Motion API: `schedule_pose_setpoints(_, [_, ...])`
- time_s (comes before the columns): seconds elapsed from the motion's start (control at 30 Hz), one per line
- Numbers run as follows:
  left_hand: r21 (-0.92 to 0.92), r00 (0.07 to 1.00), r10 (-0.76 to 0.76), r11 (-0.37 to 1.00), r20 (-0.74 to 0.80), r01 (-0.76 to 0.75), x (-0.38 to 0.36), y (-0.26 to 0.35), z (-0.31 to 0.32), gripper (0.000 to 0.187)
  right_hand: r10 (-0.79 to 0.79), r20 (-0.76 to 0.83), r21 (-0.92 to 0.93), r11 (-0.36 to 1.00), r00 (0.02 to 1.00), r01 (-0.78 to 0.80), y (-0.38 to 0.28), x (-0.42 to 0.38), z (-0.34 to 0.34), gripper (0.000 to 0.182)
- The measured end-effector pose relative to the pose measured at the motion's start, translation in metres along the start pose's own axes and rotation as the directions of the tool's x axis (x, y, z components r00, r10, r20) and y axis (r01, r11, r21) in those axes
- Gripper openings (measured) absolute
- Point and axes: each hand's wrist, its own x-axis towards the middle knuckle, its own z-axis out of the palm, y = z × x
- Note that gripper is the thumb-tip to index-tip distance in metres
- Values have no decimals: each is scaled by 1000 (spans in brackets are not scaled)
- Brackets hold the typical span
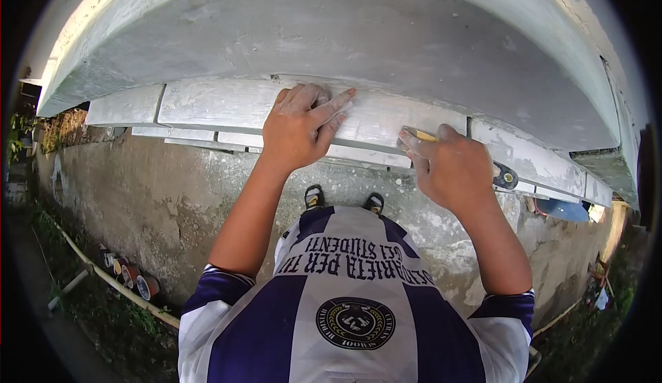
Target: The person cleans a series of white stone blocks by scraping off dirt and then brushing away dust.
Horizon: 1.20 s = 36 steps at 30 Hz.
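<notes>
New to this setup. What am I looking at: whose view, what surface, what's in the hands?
No machine: this is a person working with two bare hands, seen by one head-worn camera looking forward and down, hence the striped shirt below. Ahead runs a whitish strip under a grey overhang. The left hand touches the strip; whether it holds anything is unclear. The right hand grips a hand tool, possibly a scraper, its dark handle end sticking out.
</notes>
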Motion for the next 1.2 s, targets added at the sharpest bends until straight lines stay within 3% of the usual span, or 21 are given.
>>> schedule_pose_setpoints(0.23, [-12, 1000, -14, 1000, 2, 14, 1, 1, -3, 39, 94, -36, 14, 995, 995, -94, 15, -17, -5, 16])
schedule_pose_setpoints(0.33, [-12, 999, -28, 1000, 17, 29, 2, 4, -3, 38, -18, -52, 73, 997, 998, 22, -13, -6, 9, 15])
schedule_pose_setpoints(0.43, [-10, 999, -32, 999, 16, 32, 3, 7, -4, 37, 31, -58, 118, 993, 998, -24, -21, -3, 6, 15])
schedule_pose_setpoints(0.47, [-8, 999, -34, 999, 14, 35, 2, 7, -4, 37, 62, 24, 134, 989, 998, -65, -17, -5, 7, 18])
schedule_pose_setpoints(0.57, [-4, 999, -38, 999, 12, 38, 1, 7, -4, 37, 117, -117, 171, 981, 986, -96, 8, -25, 7, 25])
schedule_pose_setpoints(0.63, [-7, 1000, -31, 999, 1, 31, 2, 8, -5, 36, 194, -96, 59, 980, 976, -189, 40, -36, -4, 28])
schedule_pose_setpoints(0.73, [-5, 1000, -27, 1000, 7, 27, 1, 5, -4, 38, 268, -91, 76, 962, 959, -262, 80, -44, -14, 27])
schedule_pose_setpoints(0.8, [-8, 1000, -29, 1000, 10, 29, 1, 4, -3, 39, 247, -99, 21, 969, 964, -246, 93, -36, -8, 21])
schedule_pose_setpoints(0.97, [-27, 999, -40, 999, -9, 40, 3, 7, -3, 37, 138, -187, -86, 984, 973, -156, 89, -26, -16, 26])
schedule_pose_setpoints(1.17, [-29, 1000, -16, 999, -18, 15, 3, 4, 0, 36, 238, -130, 34, 971, 963, -235, 102, -35, -16, 28])
schedule_pose_setpoints(1.2, [-24, 1000, -18, 1000, -20, 17, 2, 5, 0, 36, 179, -162, 38, 984, 970, -175, 101, -34, -15, 28])
